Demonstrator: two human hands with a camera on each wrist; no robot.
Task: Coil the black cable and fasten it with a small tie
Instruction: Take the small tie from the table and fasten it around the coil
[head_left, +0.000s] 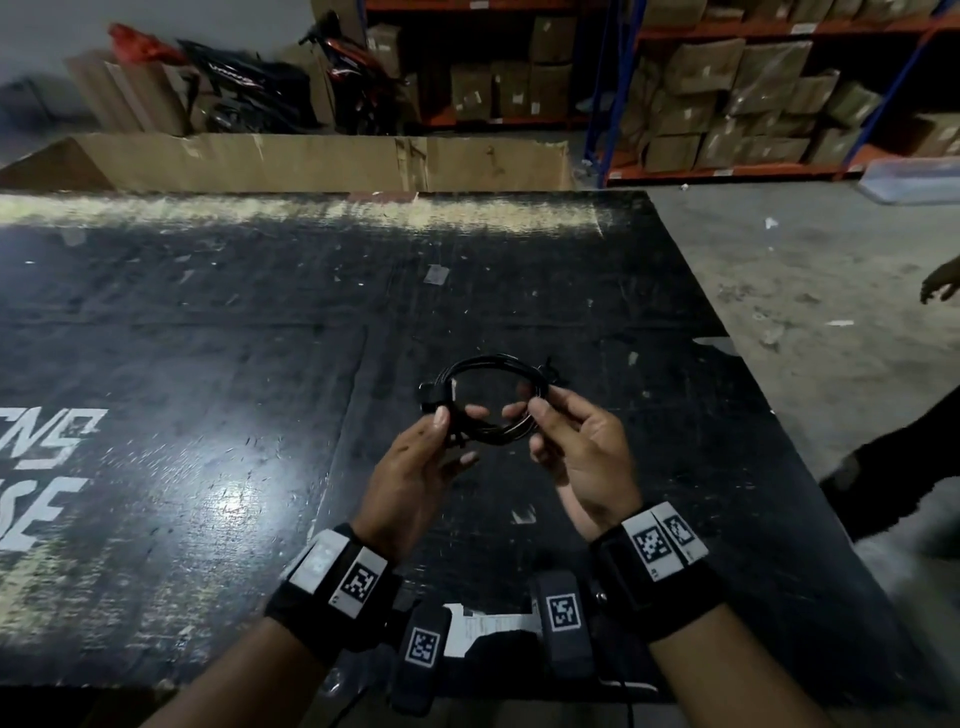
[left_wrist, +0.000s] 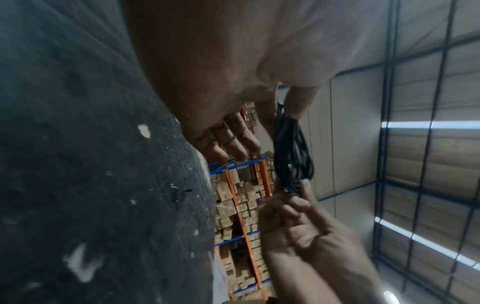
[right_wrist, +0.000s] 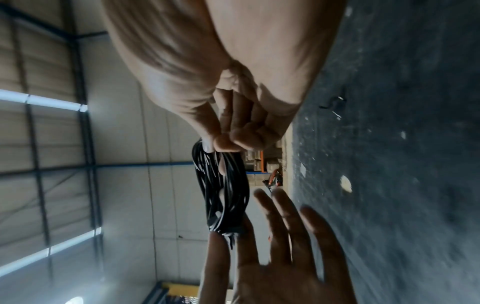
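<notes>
Warehouse shelving (head_left: 727, 104) behind scuffed black table (head_left: 208, 364); both hands' grip pinching coiled black cable (head_left: 488, 369).

Both hands are hanging out mid-frame in the head view, wrists angled inward, each wearing a black strap. The left hand (head_left: 422, 457) is pinching the cable coil (head_left: 488, 400) between thumb and forefinger, other fingers spread loose. The right hand (head_left: 582, 457) is pinching the coil's right side with fingers curled.

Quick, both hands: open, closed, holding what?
Left hand: pinches one side of the coiled cable, other fingers spread.
Right hand: pinches the opposite side of the coil.
</notes>
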